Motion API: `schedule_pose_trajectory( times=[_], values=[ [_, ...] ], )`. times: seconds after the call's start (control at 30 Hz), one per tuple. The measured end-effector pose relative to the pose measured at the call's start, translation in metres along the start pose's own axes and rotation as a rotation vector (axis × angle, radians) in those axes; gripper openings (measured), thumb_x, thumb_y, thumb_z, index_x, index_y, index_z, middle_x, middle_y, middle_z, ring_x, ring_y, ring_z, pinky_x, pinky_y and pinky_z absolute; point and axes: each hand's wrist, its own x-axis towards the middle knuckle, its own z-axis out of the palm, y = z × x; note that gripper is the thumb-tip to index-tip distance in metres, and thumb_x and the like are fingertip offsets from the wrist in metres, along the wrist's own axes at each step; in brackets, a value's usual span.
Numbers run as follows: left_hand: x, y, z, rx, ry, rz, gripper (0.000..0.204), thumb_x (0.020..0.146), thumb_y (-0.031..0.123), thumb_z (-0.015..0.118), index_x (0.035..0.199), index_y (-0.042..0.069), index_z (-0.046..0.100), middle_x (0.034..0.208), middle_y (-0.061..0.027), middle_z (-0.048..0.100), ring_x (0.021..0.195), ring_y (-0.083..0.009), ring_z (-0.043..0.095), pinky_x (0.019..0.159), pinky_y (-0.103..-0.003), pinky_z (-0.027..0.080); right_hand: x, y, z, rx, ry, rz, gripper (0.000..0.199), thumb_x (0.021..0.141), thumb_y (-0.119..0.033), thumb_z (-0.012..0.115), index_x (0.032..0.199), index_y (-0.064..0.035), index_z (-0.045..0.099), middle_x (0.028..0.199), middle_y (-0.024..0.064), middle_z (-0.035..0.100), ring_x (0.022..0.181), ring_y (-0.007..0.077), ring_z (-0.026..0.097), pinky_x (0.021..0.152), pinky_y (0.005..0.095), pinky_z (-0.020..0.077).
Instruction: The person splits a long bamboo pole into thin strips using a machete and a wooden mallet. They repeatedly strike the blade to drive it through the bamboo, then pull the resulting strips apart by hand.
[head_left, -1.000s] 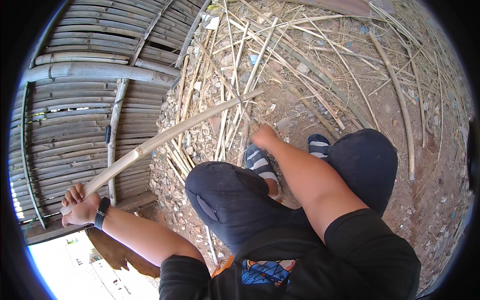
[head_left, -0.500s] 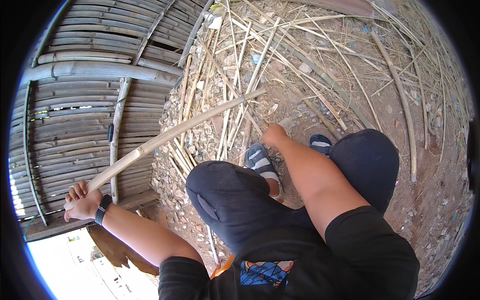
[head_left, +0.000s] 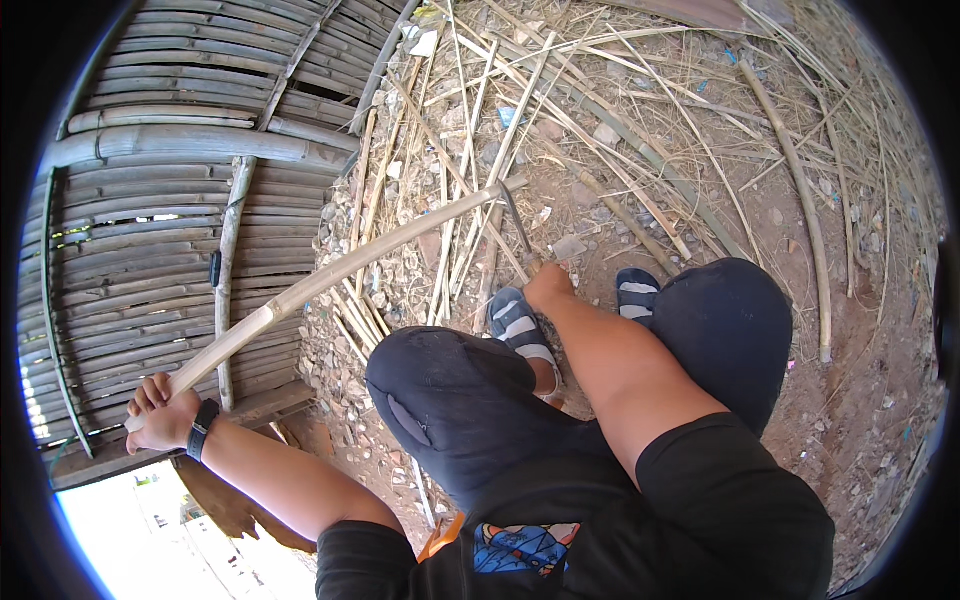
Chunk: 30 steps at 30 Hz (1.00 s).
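One strip of bamboo is pointing away from the wall: its long axis is slanting from the near end, in front of the wall's lower part, up and rightward to the far end, which is reaching over the ground beyond the wall's right edge. The left hand, in front of the wall's lower part, is grasping the near end. The right hand, well to the right of the wall, is clenching one knife by its handle; the dark blade is crossing the strip near its far end, but whether it is biting in, I cannot tell.

Two shoes are resting right of the wall, and one band is circling the left wrist. Sticks, too tangled to count, are lying right of the wall, some passing behind the strip. One thick pole is lying much farther right of the wall. One post is standing against the wall, the strip hiding part of it.
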Motion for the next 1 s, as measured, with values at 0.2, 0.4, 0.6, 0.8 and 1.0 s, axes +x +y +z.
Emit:
schedule_pose_trajectory(
  times=[0.2,0.4,0.6,0.8,1.0],
  values=[
    [0.004,0.001,-0.009,-0.044,-0.011,0.010,0.079,0.087,0.087,0.026,0.073,0.012,0.046,0.056,0.0020,0.033,0.045,-0.0122,0.025,0.044,-0.027,0.023,-0.035,-0.038,0.009,0.133,-0.010,-0.307,0.035,0.079,-0.021,0.068,0.109,-0.0015,0.065,0.103,0.0260,0.069,0.101,0.0414,0.067,0.088,0.0480,0.0525],
    [-0.007,0.003,0.006,-0.017,0.029,0.018,0.077,0.088,0.086,0.027,0.074,0.012,0.045,0.056,0.0019,0.033,0.045,-0.0127,0.024,0.044,-0.027,0.022,-0.051,-0.062,0.004,0.048,-0.102,-0.707,0.032,0.078,-0.019,0.069,0.103,-0.0008,0.064,0.096,0.0256,0.069,0.093,0.0417,0.068,0.082,0.0484,0.0535],
    [-0.002,-0.005,0.026,-0.004,0.051,0.035,0.075,0.089,0.085,0.028,0.074,0.013,0.044,0.056,0.0025,0.032,0.045,-0.0126,0.024,0.043,-0.027,0.022,0.031,-0.013,0.031,0.318,-0.076,-0.223,0.030,0.077,-0.017,0.068,0.104,-0.0030,0.064,0.093,0.0230,0.070,0.092,0.0395,0.069,0.081,0.0472,0.0537],
    [-0.003,0.004,0.023,0.003,0.028,0.040,0.075,0.089,0.085,0.028,0.073,0.013,0.044,0.055,0.0026,0.031,0.045,-0.0124,0.025,0.044,-0.027,0.023,-0.058,-0.101,0.003,0.264,-0.266,-0.711,0.031,0.076,-0.019,0.069,0.101,-0.0015,0.064,0.080,0.0180,0.067,0.076,0.0336,0.067,0.074,0.0442,0.0523],
    [-0.016,0.005,0.057,0.062,0.071,0.074,0.075,0.089,0.085,0.028,0.072,0.014,0.044,0.054,0.0031,0.031,0.044,-0.0123,0.023,0.043,-0.026,0.021,-0.031,-0.057,0.026,0.295,-0.177,-0.606,0.031,0.077,-0.017,0.065,0.105,-0.0034,0.064,0.093,0.0221,0.070,0.084,0.0371,0.068,0.077,0.0455,0.0523]
  ],
)
